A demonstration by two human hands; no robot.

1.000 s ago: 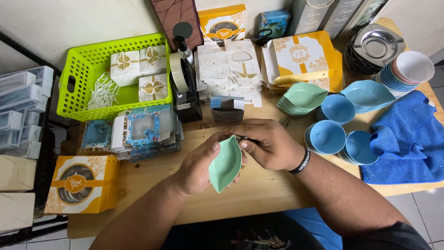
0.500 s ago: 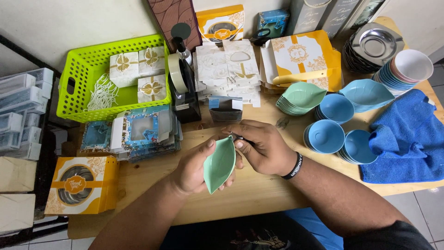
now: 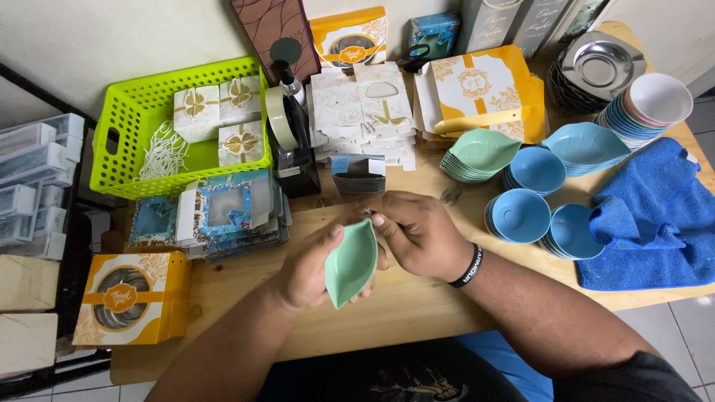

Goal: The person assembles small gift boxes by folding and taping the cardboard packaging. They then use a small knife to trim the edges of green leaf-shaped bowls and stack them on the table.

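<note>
Your left hand (image 3: 309, 268) cups the green leaf-shaped dish (image 3: 351, 262) while your right hand (image 3: 418, 231) pinches its top tip above the wooden table (image 3: 223, 290).

Bare table (image 3: 417, 298) lies open just below both hands. Right above them stand a small grey box (image 3: 358, 175) and a black tape holder (image 3: 292, 152). Blue bowls (image 3: 521, 216) crowd the right side, flat boxes (image 3: 223, 212) the left.
</note>
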